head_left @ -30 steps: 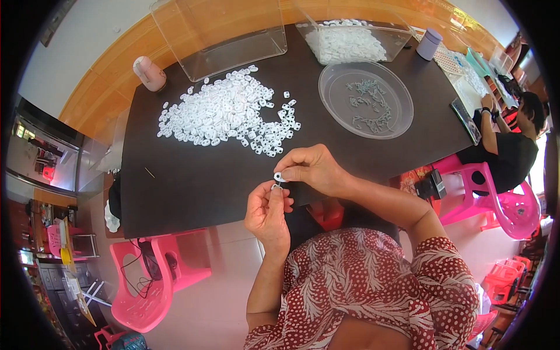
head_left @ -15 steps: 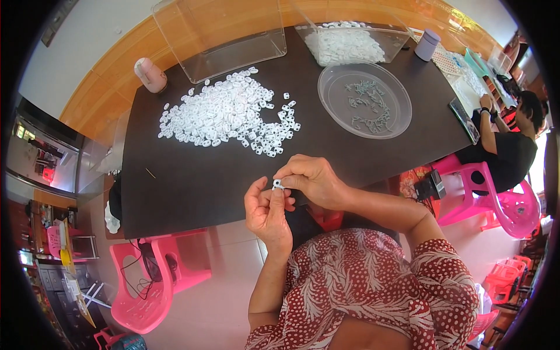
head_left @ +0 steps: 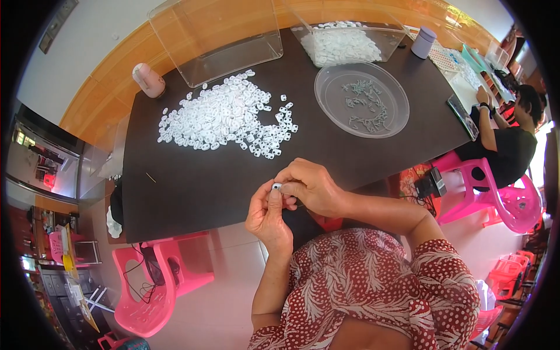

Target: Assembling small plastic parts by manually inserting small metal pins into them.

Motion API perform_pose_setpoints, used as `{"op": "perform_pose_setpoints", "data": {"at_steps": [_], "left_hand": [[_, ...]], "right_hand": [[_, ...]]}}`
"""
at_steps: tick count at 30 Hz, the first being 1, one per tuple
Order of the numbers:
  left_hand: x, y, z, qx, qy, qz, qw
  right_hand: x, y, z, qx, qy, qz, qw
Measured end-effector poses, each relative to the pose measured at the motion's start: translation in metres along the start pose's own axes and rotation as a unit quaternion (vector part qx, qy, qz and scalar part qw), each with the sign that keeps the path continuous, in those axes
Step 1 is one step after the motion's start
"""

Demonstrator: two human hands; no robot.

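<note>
A small white plastic piece with a dark hole [head_left: 277, 186] is pinched between my two hands, just off the table's front edge. My left hand [head_left: 270, 213] grips it between thumb and fingers from the left. From the right, my right hand [head_left: 312, 185] closes thumb and forefinger on the same piece; whether a smaller part is also in those fingers is hidden. Beyond my hands lies a heap of similar white pieces [head_left: 216, 114] on the dark table [head_left: 198, 184]. To its right is a round clear tray [head_left: 326, 111] with small grey-green parts [head_left: 364, 105] scattered in it.
At the back stand a clear bin [head_left: 224, 58] and another clear bin holding white pieces [head_left: 341, 46]. A pink bottle [head_left: 149, 80] and a lilac container [head_left: 424, 42] flank them. A phone [head_left: 462, 118] lies near the right edge. A person [head_left: 504, 140] sits at the right; a pink chair [head_left: 146, 291] stands left.
My fingertips have drawn closer together around the white piece, covering more of it. The view has shifted slightly; the heap and tray look the same.
</note>
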State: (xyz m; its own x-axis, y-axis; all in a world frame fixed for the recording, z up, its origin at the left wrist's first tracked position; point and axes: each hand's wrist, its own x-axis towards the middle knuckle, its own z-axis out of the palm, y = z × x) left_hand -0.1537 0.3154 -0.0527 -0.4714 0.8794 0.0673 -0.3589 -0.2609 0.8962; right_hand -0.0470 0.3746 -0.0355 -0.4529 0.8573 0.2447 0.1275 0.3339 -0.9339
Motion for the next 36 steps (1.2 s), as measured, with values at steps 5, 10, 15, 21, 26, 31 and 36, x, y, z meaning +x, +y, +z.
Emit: {"op": "perform_pose_setpoints", "data": {"at_steps": [5, 10, 15, 21, 26, 31, 36], "left_hand": [[0.003, 0.003, 0.003, -0.028, 0.049, -0.014, 0.998], [0.003, 0.006, 0.006, -0.072, 0.039, -0.038, 0.996], [0.001, 0.011, 0.006, -0.088, 0.020, -0.047, 0.995], [-0.002, 0.006, -0.001, -0.047, -0.016, 0.017, 0.999], [-0.003, 0.010, -0.002, -0.031, -0.019, 0.054, 0.998], [-0.006, 0.017, -0.002, -0.013, -0.014, 0.055, 0.998], [-0.007, 0.010, -0.005, 0.004, -0.006, 0.080, 0.997]], "right_hand": [[0.000, 0.003, 0.000, -0.118, 0.031, -0.185, 0.975], [0.001, 0.004, 0.005, -0.185, 0.105, -0.258, 0.942], [0.002, 0.006, 0.000, -0.155, 0.098, -0.266, 0.946], [-0.003, 0.004, -0.001, -0.118, 0.087, -0.259, 0.955], [-0.006, 0.000, 0.002, -0.093, 0.092, -0.241, 0.962], [-0.006, -0.004, 0.002, -0.129, 0.093, -0.277, 0.948], [-0.006, -0.003, 0.004, -0.131, 0.103, -0.301, 0.939]]}}
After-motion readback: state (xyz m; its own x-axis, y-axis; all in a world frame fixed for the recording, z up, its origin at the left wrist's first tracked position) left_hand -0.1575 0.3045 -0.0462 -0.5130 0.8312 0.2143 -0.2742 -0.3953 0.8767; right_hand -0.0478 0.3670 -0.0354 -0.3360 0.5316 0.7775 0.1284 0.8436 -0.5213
